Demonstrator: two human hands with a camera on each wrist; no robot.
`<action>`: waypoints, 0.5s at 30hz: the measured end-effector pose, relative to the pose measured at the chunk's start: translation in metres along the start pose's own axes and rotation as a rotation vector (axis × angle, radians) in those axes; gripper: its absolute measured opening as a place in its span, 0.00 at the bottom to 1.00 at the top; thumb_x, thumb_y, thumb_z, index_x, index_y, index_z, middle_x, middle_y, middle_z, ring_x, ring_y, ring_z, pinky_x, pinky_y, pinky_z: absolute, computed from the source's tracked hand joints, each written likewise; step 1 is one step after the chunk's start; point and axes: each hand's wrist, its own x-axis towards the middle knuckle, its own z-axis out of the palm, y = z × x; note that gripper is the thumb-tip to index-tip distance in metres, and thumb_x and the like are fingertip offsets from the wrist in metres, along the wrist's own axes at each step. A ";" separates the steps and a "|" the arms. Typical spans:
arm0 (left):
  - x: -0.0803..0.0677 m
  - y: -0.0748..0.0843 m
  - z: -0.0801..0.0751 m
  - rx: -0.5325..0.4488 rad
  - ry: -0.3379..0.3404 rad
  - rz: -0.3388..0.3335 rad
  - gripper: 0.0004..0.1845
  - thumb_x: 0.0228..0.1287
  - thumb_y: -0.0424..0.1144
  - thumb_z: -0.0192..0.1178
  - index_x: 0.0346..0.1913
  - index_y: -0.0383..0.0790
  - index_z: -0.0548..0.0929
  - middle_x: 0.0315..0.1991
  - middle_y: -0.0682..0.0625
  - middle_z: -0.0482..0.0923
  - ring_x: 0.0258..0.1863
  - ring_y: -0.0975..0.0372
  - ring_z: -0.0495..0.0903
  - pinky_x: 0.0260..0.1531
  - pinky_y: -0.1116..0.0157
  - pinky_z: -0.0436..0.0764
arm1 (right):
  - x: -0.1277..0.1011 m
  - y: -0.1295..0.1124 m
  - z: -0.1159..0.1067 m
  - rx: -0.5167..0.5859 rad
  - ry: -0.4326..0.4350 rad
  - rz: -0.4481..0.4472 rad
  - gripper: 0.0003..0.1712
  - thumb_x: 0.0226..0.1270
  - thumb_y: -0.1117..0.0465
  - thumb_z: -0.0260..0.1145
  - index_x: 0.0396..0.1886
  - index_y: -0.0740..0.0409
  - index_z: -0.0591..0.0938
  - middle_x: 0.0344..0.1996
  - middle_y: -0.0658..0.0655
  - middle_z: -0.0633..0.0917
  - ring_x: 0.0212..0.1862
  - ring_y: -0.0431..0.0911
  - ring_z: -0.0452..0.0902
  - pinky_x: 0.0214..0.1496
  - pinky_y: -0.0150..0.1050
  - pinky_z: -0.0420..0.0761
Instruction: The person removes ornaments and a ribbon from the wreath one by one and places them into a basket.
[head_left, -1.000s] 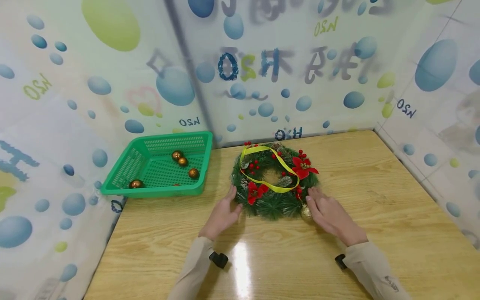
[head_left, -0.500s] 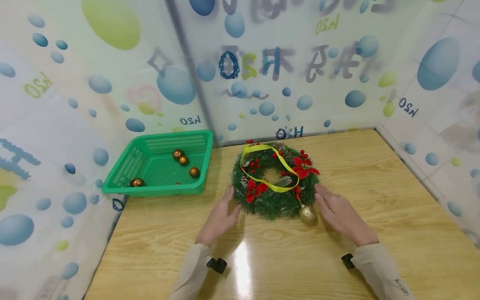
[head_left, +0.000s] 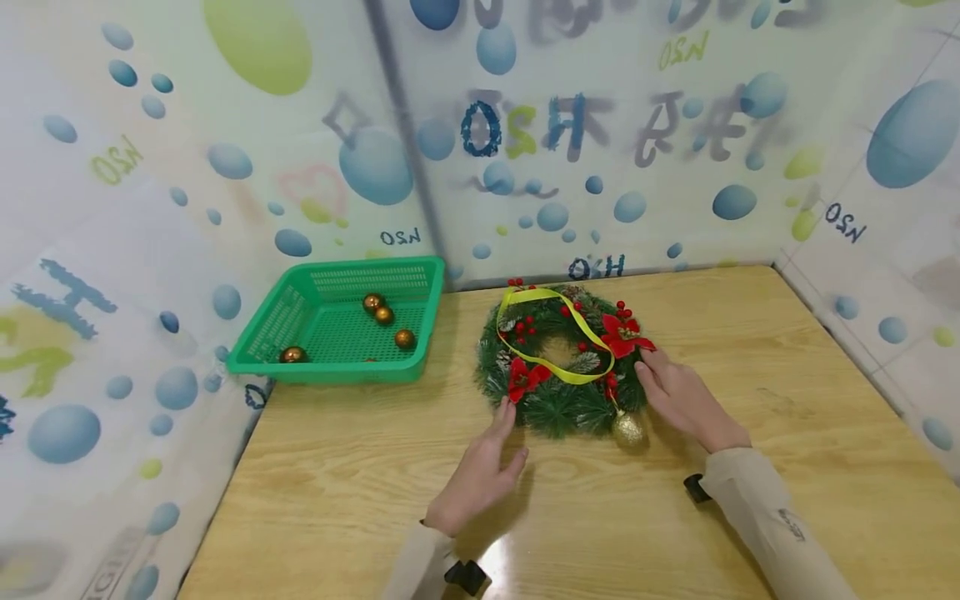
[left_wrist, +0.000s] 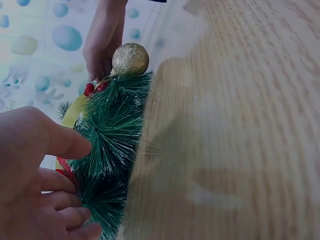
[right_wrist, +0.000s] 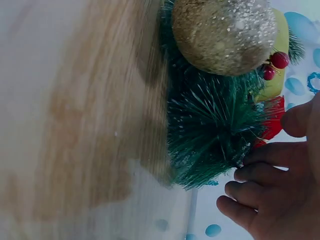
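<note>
A green Christmas wreath [head_left: 551, 412] lies flat on the wooden table, trimmed with red poinsettias, berries and pine cones. A loop of yellow ribbon [head_left: 573, 377] lies across its top. From its front right side hangs a glittery gold bauble [head_left: 628, 428]. My left hand [head_left: 480, 475] is at the wreath's front left, fingertips by a red poinsettia [head_left: 525, 379], thumb apart. On the right side, my right hand [head_left: 686, 400] has its fingers at the wreath's edge beside the other poinsettia [head_left: 624, 335]. In the right wrist view its fingers [right_wrist: 260, 175] are loosely bent near the greenery.
A green plastic basket [head_left: 330, 372] stands at the table's back left, with several copper-coloured baubles [head_left: 405, 339] inside. Bubble-patterned sheeting [head_left: 555, 192] rises behind the table [head_left: 360, 483] and along both sides.
My left hand has moved from the wreath's left side toward its front. My right hand has shifted up along the right edge. In the head view everything has slid slightly right.
</note>
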 end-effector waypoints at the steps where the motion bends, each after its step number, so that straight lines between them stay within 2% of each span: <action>1: 0.000 0.000 0.001 0.000 -0.001 -0.004 0.40 0.76 0.39 0.55 0.81 0.35 0.46 0.82 0.42 0.36 0.80 0.45 0.47 0.78 0.51 0.53 | 0.002 0.001 0.001 -0.001 0.000 0.003 0.37 0.85 0.47 0.37 0.75 0.74 0.61 0.73 0.80 0.60 0.73 0.74 0.58 0.73 0.71 0.63; 5: 0.001 0.001 0.003 -0.007 -0.008 -0.020 0.40 0.76 0.39 0.55 0.81 0.37 0.45 0.82 0.44 0.35 0.80 0.46 0.46 0.78 0.52 0.52 | 0.004 0.004 0.000 0.005 -0.005 0.024 0.39 0.85 0.45 0.37 0.76 0.74 0.59 0.74 0.80 0.58 0.74 0.74 0.55 0.74 0.70 0.60; 15: 0.002 0.000 0.003 0.015 -0.011 -0.018 0.39 0.76 0.40 0.54 0.81 0.36 0.45 0.82 0.43 0.35 0.80 0.46 0.46 0.78 0.51 0.52 | 0.003 0.003 0.003 -0.008 0.030 0.007 0.37 0.85 0.46 0.39 0.75 0.73 0.63 0.72 0.79 0.62 0.73 0.73 0.58 0.73 0.70 0.64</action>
